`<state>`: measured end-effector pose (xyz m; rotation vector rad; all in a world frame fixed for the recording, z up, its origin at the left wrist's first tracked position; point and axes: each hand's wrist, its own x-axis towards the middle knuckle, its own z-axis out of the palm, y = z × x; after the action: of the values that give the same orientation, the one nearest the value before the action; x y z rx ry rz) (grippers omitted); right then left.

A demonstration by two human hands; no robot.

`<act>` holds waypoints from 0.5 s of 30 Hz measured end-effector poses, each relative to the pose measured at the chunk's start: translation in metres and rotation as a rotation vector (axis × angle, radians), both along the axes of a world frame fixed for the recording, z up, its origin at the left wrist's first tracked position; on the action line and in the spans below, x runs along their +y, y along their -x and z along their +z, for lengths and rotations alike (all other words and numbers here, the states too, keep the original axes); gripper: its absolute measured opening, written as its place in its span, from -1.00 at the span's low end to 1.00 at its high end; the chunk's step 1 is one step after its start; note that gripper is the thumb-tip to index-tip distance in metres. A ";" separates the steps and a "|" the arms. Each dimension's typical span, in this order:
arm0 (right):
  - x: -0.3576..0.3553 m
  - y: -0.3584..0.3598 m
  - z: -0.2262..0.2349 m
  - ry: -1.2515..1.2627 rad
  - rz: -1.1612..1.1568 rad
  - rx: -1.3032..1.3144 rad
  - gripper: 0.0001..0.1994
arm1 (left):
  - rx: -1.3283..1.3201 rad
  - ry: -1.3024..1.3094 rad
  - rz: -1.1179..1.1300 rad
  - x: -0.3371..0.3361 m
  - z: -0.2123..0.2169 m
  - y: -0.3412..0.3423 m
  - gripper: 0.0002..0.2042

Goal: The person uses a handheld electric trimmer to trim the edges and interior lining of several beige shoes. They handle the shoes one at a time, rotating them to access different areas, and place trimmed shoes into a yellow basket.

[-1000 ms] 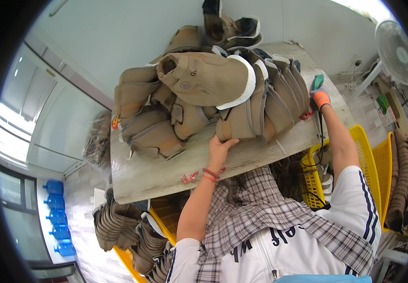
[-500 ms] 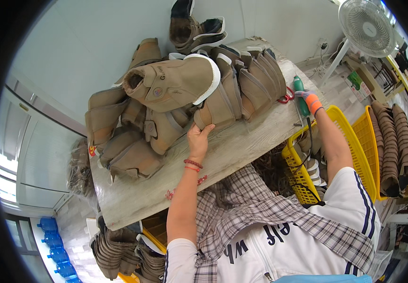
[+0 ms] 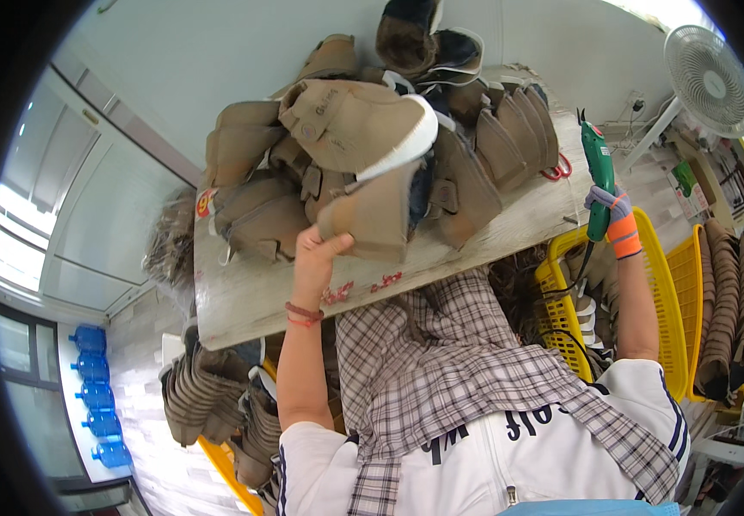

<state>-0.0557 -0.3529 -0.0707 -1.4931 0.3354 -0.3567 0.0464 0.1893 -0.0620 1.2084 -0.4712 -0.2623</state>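
My left hand (image 3: 313,265), bare with red bracelets at the wrist, grips the edge of a brown boot upper (image 3: 376,215) with the thumb on top, raised at the near side of a pile. My right hand (image 3: 616,219), in a grey and orange glove, is wrapped round a green corded power tool (image 3: 598,163). The tool stands upright beyond the table's right side, its dark forked tip pointing up. A brown boot with a white sole edge (image 3: 359,125) lies on top of the pile, among several other brown uppers (image 3: 518,133).
Red-handled scissors (image 3: 558,168) lie at the right of the pale wooden table (image 3: 260,301). Yellow baskets (image 3: 660,301) stand to the right, near stacked brown uppers (image 3: 720,301). A white fan (image 3: 711,82) is at the far right. More stacked uppers (image 3: 204,387) are at the lower left.
My left hand has drawn a boot upper off the pile, toward me and left. My right hand has lifted the green tool off the table; it was just reaching round it before.
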 end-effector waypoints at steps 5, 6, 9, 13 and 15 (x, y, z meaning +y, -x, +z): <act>0.082 -0.009 0.007 0.001 0.001 -0.020 -0.71 | 0.205 0.574 0.064 0.036 0.013 0.019 -0.68; 0.096 -0.007 0.007 0.000 -0.005 -0.033 -0.71 | 0.295 0.655 0.121 0.042 0.020 0.032 -0.65; 0.123 -0.005 0.000 0.090 0.037 -0.072 -0.68 | 0.447 0.842 0.170 0.062 0.030 0.073 -0.58; 0.177 0.005 -0.009 0.303 0.046 -0.066 -0.66 | 0.538 0.988 0.169 0.077 0.022 0.113 -0.61; 0.196 0.006 -0.011 0.428 0.132 -0.059 -0.62 | 0.591 1.014 0.191 0.082 0.010 0.112 -0.62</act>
<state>-0.0622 -0.1571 -0.0818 -1.9082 0.1140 -0.3813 -0.0660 0.2713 -0.0525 0.1480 0.0612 -0.1635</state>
